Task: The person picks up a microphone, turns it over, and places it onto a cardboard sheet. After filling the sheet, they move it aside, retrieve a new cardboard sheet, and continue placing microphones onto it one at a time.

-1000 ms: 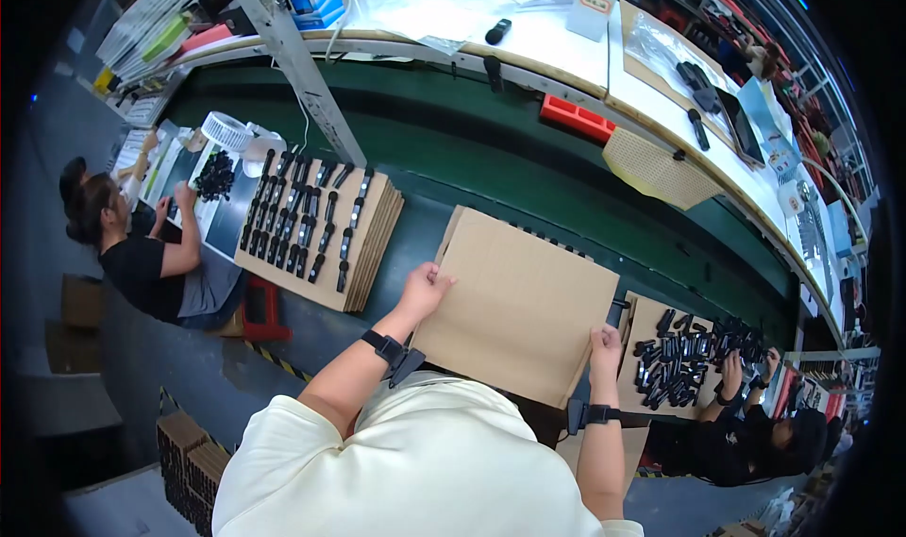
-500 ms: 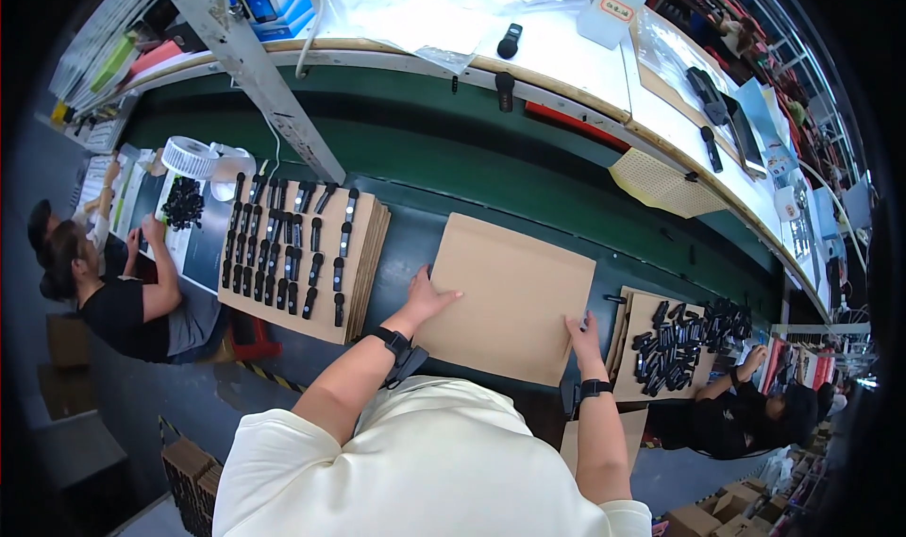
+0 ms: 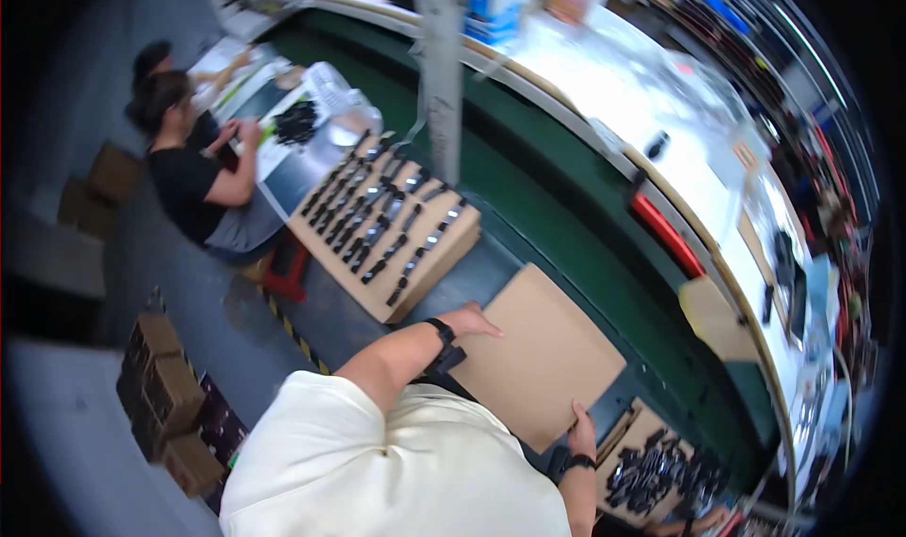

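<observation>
Cardboard lay under both hands: a plain brown cardboard sheet [image 3: 535, 353] rested flat on the grey tabletop [image 3: 472, 263], just in front of the person. The left hand [image 3: 469, 322] reached forward from a bent elbow, palm down and fingers spread flat on the sheet's near left edge, a black band at the wrist. The right hand [image 3: 581, 434] came up from the lower edge and pinched the sheet's near right corner, thumb on top. Left of the sheet sat a cardboard tray [image 3: 385, 238] lined with rows of black parts. Right of it, a box [image 3: 661, 466] held a heap of similar black parts. Beyond ran a green conveyor belt [image 3: 566, 226].
</observation>
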Motion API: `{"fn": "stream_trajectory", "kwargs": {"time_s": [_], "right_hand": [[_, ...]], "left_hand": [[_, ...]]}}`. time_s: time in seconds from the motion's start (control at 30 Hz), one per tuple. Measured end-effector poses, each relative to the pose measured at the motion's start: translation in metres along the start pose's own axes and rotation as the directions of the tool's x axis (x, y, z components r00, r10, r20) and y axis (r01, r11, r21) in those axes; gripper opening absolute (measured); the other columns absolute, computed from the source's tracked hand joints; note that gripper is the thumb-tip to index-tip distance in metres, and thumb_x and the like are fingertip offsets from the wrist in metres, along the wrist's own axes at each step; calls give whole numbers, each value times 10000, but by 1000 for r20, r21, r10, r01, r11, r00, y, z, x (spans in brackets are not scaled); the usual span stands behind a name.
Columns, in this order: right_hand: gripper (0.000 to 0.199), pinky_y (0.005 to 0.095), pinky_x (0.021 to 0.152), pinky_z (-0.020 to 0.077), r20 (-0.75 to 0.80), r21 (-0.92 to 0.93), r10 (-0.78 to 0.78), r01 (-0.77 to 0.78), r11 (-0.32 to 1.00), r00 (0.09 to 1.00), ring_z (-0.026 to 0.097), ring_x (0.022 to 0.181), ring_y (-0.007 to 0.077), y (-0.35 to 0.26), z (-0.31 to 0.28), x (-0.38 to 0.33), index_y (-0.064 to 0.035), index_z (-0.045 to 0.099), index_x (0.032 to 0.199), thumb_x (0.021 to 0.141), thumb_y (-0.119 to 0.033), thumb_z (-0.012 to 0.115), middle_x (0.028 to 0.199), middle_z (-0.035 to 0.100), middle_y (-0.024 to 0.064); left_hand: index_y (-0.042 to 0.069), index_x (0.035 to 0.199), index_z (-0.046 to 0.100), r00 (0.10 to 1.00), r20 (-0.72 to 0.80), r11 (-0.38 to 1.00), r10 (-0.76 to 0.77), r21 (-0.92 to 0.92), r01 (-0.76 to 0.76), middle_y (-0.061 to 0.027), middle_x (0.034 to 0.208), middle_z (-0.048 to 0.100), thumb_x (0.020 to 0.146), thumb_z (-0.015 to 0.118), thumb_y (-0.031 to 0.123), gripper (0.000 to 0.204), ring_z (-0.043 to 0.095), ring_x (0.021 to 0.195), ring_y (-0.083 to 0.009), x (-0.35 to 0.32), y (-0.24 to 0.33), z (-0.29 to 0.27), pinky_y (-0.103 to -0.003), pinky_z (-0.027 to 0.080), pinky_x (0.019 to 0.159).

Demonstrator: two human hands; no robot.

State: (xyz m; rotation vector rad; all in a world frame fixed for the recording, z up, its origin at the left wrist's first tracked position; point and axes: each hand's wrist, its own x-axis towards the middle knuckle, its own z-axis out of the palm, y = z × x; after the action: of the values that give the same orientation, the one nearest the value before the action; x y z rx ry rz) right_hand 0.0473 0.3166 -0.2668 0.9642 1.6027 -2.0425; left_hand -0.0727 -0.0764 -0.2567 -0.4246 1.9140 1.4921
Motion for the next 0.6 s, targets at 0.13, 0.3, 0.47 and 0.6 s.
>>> {"fn": "stream_trajectory", "kwargs": {"time_s": [0.13, 0.3, 0.47, 0.6], "right_hand": [[541, 404, 1080, 352, 113, 88, 45, -55, 995, 993, 484, 1255, 287, -4, -6, -2, 10, 461, 1346, 909, -240, 658, 1356, 532, 125], [573, 417, 1073, 354, 179, 62, 77, -90, 994, 981, 475, 1256, 285, -8, -5, -4, 4, 436, 1365, 917, -290, 640, 1374, 507, 135], [610, 430, 1056, 366, 215, 87, 131, -152, 984, 968, 481, 1235, 292, -9, -11, 0, 16, 430, 1360, 917, -355, 625, 1351, 512, 142], [636, 448, 1044, 377, 219, 78, 153, -173, 982, 964, 479, 1237, 297, -3, -22, 8, -21, 427, 1375, 914, -422, 602, 1360, 503, 140]], "left_hand": [[-161, 1221, 511, 997, 43, 998, -58, 16, 58, -262, 1204, 598, 579, 902, 370, 920, 604, 1094, -334, -9, 16, -3, -381, 484, 926], [-146, 1246, 501, 994, 34, 989, -108, 102, 104, -292, 1297, 530, 560, 898, 410, 968, 542, 1199, -354, 2, 9, 1, -391, 462, 963], [-153, 1246, 504, 986, -139, 980, -93, 161, 115, -293, 1313, 520, 562, 890, 427, 976, 541, 1202, -362, -6, 17, 11, -398, 462, 967], [-145, 1235, 527, 991, -54, 993, -119, -13, 118, -280, 1293, 549, 570, 888, 424, 947, 558, 1181, -361, -8, 10, 11, -394, 457, 977]]}}
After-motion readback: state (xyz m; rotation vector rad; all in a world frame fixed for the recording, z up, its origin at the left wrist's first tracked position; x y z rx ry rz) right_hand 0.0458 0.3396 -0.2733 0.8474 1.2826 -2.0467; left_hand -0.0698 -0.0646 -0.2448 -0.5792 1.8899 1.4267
